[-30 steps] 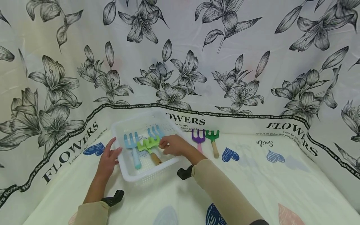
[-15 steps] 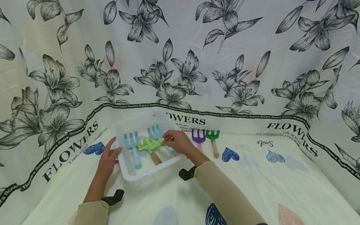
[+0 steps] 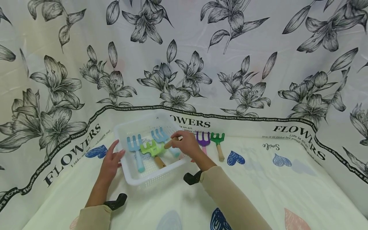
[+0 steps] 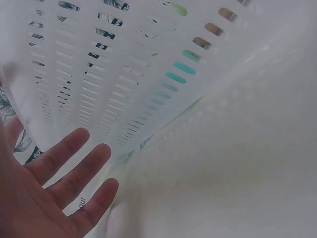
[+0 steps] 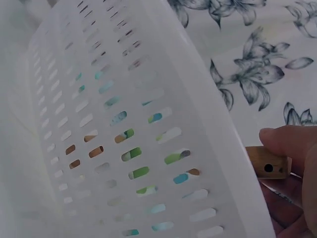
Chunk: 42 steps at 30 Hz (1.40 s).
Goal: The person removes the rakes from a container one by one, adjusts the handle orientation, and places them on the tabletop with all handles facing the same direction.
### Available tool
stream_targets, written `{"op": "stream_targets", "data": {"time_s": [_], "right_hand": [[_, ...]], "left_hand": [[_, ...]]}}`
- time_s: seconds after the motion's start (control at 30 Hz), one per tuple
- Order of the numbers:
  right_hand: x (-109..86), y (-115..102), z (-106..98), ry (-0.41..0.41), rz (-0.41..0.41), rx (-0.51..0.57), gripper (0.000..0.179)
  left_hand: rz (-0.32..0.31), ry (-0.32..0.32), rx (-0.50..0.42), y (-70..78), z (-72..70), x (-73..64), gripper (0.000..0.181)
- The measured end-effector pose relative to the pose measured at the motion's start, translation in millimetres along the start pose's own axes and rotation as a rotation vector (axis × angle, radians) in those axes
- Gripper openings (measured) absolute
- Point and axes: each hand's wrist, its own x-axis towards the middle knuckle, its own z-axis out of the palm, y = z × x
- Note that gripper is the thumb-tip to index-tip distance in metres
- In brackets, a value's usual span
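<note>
A white perforated plastic basket (image 3: 138, 180) holds several small garden hand forks. My left hand (image 3: 109, 161) rests at its left rim; in the left wrist view its fingers (image 4: 81, 168) are extended and spread beside the outer wall. With its fingertips, my right hand (image 3: 185, 143) pinches the wooden handle (image 3: 169, 143) of a lime-green hand fork, whose head overlaps another lime-green fork (image 3: 159, 162) in the basket. A light-blue fork (image 3: 139, 159) lies on the left, a second blue fork (image 3: 160, 134) farther back. The handle end (image 5: 267, 166) shows past the rim in the right wrist view.
Right of the basket lie a purple fork (image 3: 203, 139) with a pink handle and a dark-green fork (image 3: 218, 147) with a wooden handle. A pale heart-print cloth (image 3: 258, 191) covers the surface. A flower-print curtain (image 3: 244, 41) hangs behind.
My right hand has risen slightly and shifted right, lifting the lime-green fork's wooden handle into view. The left hand and basket have stayed in place.
</note>
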Motion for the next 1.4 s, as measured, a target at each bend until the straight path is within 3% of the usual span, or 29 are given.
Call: {"op": "stream_targets", "data": {"time_s": [0.2,0.5,0.77,1.03,1.27,1.4], "right_hand": [[-3.5,5,-5,0.038,-0.030,0.170,0.017],[-16.2,7,-14,0.176,-0.086,0.378,0.018],[-29.0,4,-25,0.198,-0.125,0.414,0.019],[-45.6,6,-55,0.232,-0.168,0.507,0.024],[-62.4,20,-88,0.295,-0.149,0.588,0.025],[-70.5,26,-99,0.299,-0.110,0.695,0.022]], "left_hand": [[-0.002,-0.006,-0.005,2.7,2.9,-1.1,0.069],[0.011,-0.018,0.005,5.3,7.3,0.2,0.067],[0.002,-0.018,0.017,5.7,5.2,-0.5,0.067],[0.003,-0.018,0.012,4.0,5.2,-0.2,0.067],[-0.001,-0.016,0.018,2.0,3.5,1.2,0.067],[-0.005,-0.011,0.018,0.7,0.5,0.4,0.069]]}}
